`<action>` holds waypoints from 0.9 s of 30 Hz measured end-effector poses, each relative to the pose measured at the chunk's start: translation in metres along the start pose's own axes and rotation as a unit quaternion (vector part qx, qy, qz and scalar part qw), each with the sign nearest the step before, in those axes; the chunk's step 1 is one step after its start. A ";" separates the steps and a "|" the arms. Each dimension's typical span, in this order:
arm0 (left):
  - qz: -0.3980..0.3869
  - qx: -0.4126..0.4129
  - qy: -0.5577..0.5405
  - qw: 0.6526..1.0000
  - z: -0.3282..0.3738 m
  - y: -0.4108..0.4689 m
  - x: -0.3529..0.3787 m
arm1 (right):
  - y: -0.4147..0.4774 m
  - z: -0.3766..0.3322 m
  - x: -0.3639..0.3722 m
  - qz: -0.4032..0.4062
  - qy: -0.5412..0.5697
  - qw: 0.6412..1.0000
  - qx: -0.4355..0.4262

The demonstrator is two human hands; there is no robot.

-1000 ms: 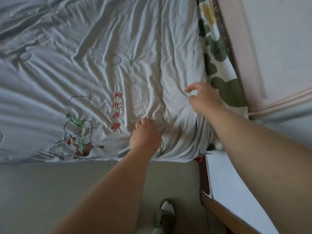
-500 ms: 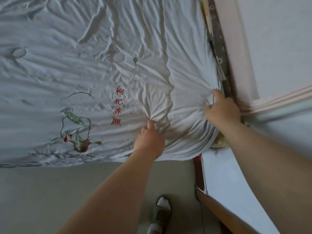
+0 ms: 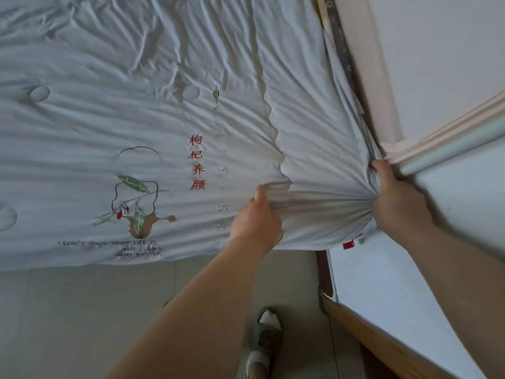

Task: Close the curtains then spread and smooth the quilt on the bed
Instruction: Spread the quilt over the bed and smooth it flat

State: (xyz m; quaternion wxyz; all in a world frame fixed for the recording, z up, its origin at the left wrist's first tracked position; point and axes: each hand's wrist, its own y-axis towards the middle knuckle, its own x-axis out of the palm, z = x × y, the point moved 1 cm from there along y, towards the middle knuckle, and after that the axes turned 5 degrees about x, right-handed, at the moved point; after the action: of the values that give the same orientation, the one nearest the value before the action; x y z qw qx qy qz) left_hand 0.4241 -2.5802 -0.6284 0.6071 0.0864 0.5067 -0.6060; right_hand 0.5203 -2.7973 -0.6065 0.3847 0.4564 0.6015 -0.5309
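Note:
A pale blue quilt (image 3: 136,110) covers the bed, wrinkled, with an embroidered plant and red characters near its front edge. My left hand (image 3: 255,217) grips a bunch of quilt fabric near the front edge. My right hand (image 3: 396,198) grips the quilt's bunched corner at the right, beside the wall. Taut folds run between the two hands. No curtains are in view.
A wall (image 3: 437,50) with a pale moulding (image 3: 451,132) runs along the bed's right side. A white surface with a wooden edge (image 3: 382,346) stands at the lower right. Beige floor tiles (image 3: 82,324) lie in front of the bed, with my slippered foot (image 3: 265,343) on them.
My right hand has moved right and down with the quilt's edge to the wall corner, covering the leaf-patterned sheet. The quilt is stretched tighter. My left hand keeps its grip.

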 end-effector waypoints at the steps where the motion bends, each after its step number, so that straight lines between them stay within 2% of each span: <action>1: -0.009 -0.006 0.001 1.000 0.000 0.001 0.002 | -0.002 -0.004 0.004 0.012 -0.025 1.000 0.004; 5: -0.065 -0.046 -0.003 0.997 -0.013 0.005 0.009 | -0.008 -0.027 0.026 0.062 -0.140 0.988 -0.020; 11: -0.047 -0.047 -0.010 0.998 -0.021 0.021 -0.013 | 0.005 -0.058 -0.002 -0.020 -0.251 0.967 -0.039; 17: 0.021 -0.003 -0.001 1.000 -0.012 0.048 -0.053 | 0.025 -0.095 -0.011 0.047 -0.184 0.976 -0.104; 20: 0.071 0.016 0.028 0.997 -0.011 0.071 -0.070 | 0.047 -0.106 -0.003 0.053 -0.181 0.979 -0.077; 23: 0.071 0.019 0.053 0.996 -0.013 0.099 -0.081 | 0.078 -0.115 0.000 0.033 -0.125 0.991 -0.034; 27: 0.062 0.033 0.061 0.996 -0.010 0.136 -0.097 | 0.131 -0.130 0.000 -0.050 -0.009 0.999 0.018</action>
State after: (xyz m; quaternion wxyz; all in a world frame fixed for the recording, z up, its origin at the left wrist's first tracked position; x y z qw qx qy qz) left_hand 0.5551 -2.4760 -0.6331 0.6080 0.1745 0.5159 -0.5777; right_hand 0.6484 -2.6666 -0.6255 0.3542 0.4282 0.6105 -0.5644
